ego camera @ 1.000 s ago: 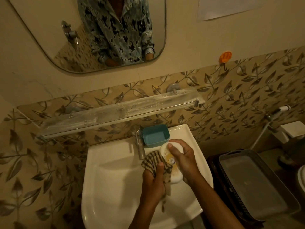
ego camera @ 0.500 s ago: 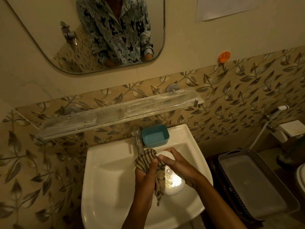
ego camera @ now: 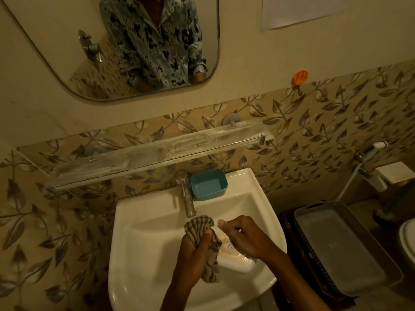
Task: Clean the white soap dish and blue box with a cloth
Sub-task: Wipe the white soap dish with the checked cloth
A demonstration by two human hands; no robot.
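Over the white sink [ego camera: 143, 243], my right hand [ego camera: 242, 237] grips the white soap dish [ego camera: 233, 259], whose stained inside faces up; my fingers cover its far end. My left hand [ego camera: 195, 250] holds a bunched striped cloth [ego camera: 199, 225] against the dish's left side, and the cloth's tail hangs below my palm. The blue box [ego camera: 208, 184] stands open and upright on the sink's back ledge, just right of the tap, apart from both hands.
A steel tap [ego camera: 186, 194] rises at the back of the sink, close behind the cloth. A glass shelf [ego camera: 157, 153] runs along the wall above. A grey tray [ego camera: 345, 250] sits on a dark basket to the right. A mirror [ego camera: 67, 41] hangs above.
Both hands have drawn the soap dish from the sink's right ledge down over the basin. The dish has tilted, and the cloth has shifted along its left side.
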